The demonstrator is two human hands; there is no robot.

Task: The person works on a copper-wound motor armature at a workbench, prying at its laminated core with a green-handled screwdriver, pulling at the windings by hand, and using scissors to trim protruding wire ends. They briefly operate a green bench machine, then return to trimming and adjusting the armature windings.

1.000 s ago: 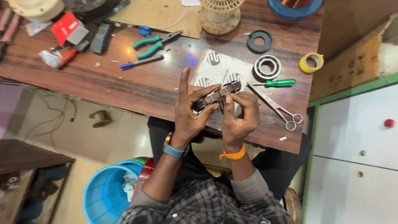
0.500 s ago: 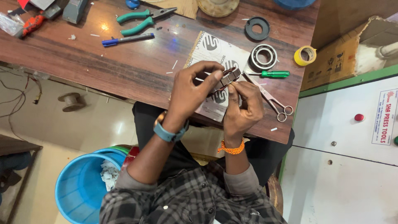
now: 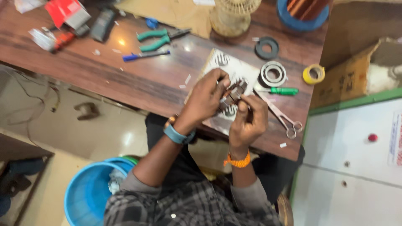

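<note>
Both hands meet over the near edge of a dark wooden table (image 3: 125,79). My left hand (image 3: 205,98) wraps over a small ring-shaped metal part with copper-coloured windings (image 3: 233,94) and grips it from the left. My right hand (image 3: 249,117) holds the same part from below and the right, fingers pinched at its edge. Under the hands lies a white sheet with dark printed shapes (image 3: 228,65). Much of the part is hidden by my fingers.
Scissors (image 3: 282,119) lie right of my hands. Behind them are a green-handled screwdriver (image 3: 280,90), a steel bearing ring (image 3: 273,73), a black ring (image 3: 266,47), yellow tape (image 3: 314,73), green pliers (image 3: 157,39) and a blue pen (image 3: 144,55). A blue bucket (image 3: 90,192) stands on the floor.
The view has shifted and tilted. My left hand has closed more over the part, its raised finger lowered, and both hands stay together at the table's near edge.
</note>
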